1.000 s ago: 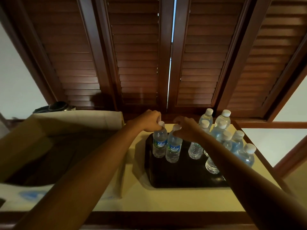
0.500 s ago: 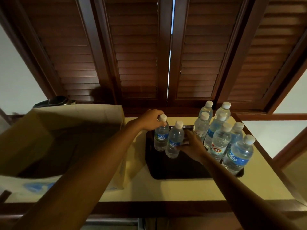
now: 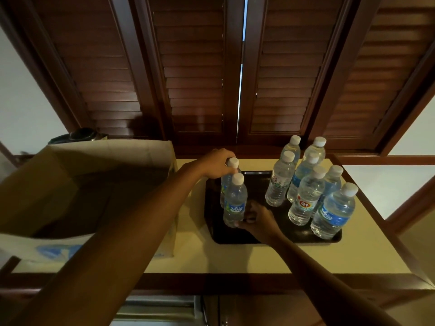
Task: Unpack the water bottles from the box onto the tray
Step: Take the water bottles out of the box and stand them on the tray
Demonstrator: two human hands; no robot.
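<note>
A dark tray lies on the pale counter. Two clear water bottles with white caps stand at its left part. My left hand grips the neck of the rear bottle, just under its cap. The front bottle stands upright with my right hand around its base. Several more bottles stand grouped on the tray's right side. The open cardboard box sits to the left; its inside is dark, and I cannot tell what it holds.
The counter has a dark wooden front edge. Brown louvred shutters rise behind it. A dark round object sits behind the box. A pale wall shows at both sides.
My right hand slid from the front bottle's cap down to its base, and that bottle moved nearer, in front of the rear one. My left hand stayed at the rear bottle's neck.
</note>
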